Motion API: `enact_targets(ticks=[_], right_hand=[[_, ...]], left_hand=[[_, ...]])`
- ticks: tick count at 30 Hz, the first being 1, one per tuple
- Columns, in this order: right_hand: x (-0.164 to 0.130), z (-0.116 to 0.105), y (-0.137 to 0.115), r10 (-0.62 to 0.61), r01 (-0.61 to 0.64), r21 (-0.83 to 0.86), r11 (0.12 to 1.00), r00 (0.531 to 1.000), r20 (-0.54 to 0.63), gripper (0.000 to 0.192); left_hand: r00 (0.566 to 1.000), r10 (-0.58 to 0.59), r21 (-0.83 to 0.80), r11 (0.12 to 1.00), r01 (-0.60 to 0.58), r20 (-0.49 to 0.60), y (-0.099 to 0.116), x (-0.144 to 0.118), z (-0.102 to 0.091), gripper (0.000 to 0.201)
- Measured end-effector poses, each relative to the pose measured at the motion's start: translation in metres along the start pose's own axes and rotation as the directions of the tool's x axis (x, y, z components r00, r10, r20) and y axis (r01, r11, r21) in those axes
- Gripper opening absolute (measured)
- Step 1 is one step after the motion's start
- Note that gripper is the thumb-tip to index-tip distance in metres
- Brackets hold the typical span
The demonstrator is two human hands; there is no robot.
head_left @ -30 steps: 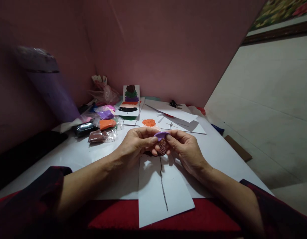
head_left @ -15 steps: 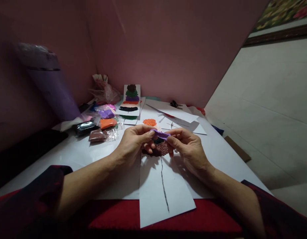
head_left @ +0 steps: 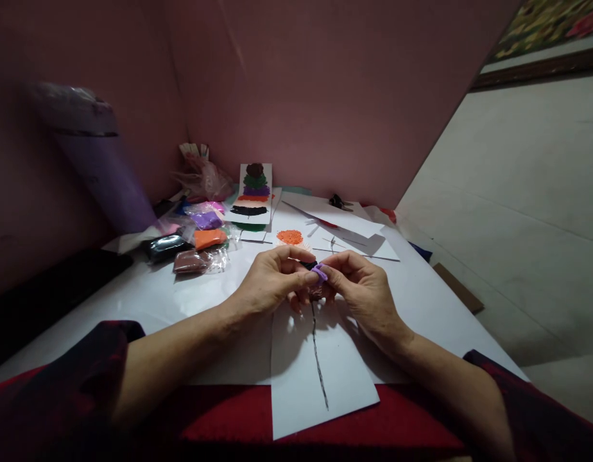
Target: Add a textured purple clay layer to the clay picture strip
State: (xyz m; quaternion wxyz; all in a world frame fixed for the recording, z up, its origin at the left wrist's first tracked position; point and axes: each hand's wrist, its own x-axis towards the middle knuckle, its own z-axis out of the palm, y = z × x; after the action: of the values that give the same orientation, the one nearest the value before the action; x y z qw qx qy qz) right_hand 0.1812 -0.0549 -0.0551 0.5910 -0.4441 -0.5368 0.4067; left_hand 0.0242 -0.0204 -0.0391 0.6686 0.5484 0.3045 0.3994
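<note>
A small folded piece of purple clay (head_left: pixel 320 273) is pinched between the fingertips of my left hand (head_left: pixel 277 277) and my right hand (head_left: pixel 361 282). Both hands are close together above a white sheet of paper (head_left: pixel 301 372) with a dark line drawn down it. Bands of clay sit on the upper part of that sheet: an orange one (head_left: pixel 289 237) at the top, a pale one under it, and black and brown ones (head_left: pixel 316 292) partly hidden by my fingers.
Clear packets of clay lie at the left, among them black (head_left: pixel 166 246), brown (head_left: pixel 193 261), orange (head_left: pixel 210 239) and purple (head_left: pixel 206 220). A card with stacked coloured bands (head_left: pixel 249 192) leans at the back. Loose papers (head_left: pixel 335 215) and keys (head_left: pixel 339 203) lie behind on the right.
The purple clay was stretched as a long strip between both hands. It is now a short folded piece, and my left hand has come in closer to my right.
</note>
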Motion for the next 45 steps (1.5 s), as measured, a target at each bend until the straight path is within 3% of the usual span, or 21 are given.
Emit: enact_targets(ticks=[6, 15, 24, 31, 36, 38, 45], right_hand=[[-0.002, 0.0, -0.001, -0.047, 0.046, 0.008, 0.999, 0.993, 0.105, 0.021], [-0.004, 0.004, -0.002, -0.07, 0.069, 0.013, 0.998, 0.994, 0.088, 0.007], [-0.004, 0.001, -0.006, -0.074, 0.077, -0.041, 0.996, 0.994, 0.075, 0.012], [-0.003, 0.001, -0.004, -0.029, 0.028, 0.017, 0.999, 0.998, 0.063, 0.014], [0.004, -0.004, 0.002, 0.028, -0.015, 0.164, 0.986, 0.996, -0.079, 0.013], [0.006, -0.005, 0.003, 0.055, -0.042, 0.17, 0.985, 0.995, -0.078, 0.016], [0.003, -0.003, 0.002, 0.011, -0.013, 0.05, 0.999, 0.999, 0.033, 0.026]], left_hand=[[0.998, -0.04, 0.055, 0.998, 0.043, -0.05, 0.002, -0.002, 0.002, 0.024], [0.995, -0.075, 0.104, 0.991, 0.081, -0.063, 0.005, -0.003, 0.003, 0.02], [0.99, -0.054, 0.016, 0.999, 0.052, 0.128, -0.003, 0.002, -0.006, 0.027], [0.998, -0.068, 0.048, 0.997, 0.068, 0.002, 0.001, 0.001, 0.0, 0.013], [0.987, -0.058, -0.153, 0.988, 0.034, -0.15, 0.003, 0.0, -0.001, 0.006], [0.984, -0.078, -0.201, 0.979, 0.045, -0.163, 0.004, 0.0, -0.003, 0.002], [0.992, -0.124, -0.221, 0.967, 0.128, 0.029, 0.003, -0.001, -0.006, 0.017]])
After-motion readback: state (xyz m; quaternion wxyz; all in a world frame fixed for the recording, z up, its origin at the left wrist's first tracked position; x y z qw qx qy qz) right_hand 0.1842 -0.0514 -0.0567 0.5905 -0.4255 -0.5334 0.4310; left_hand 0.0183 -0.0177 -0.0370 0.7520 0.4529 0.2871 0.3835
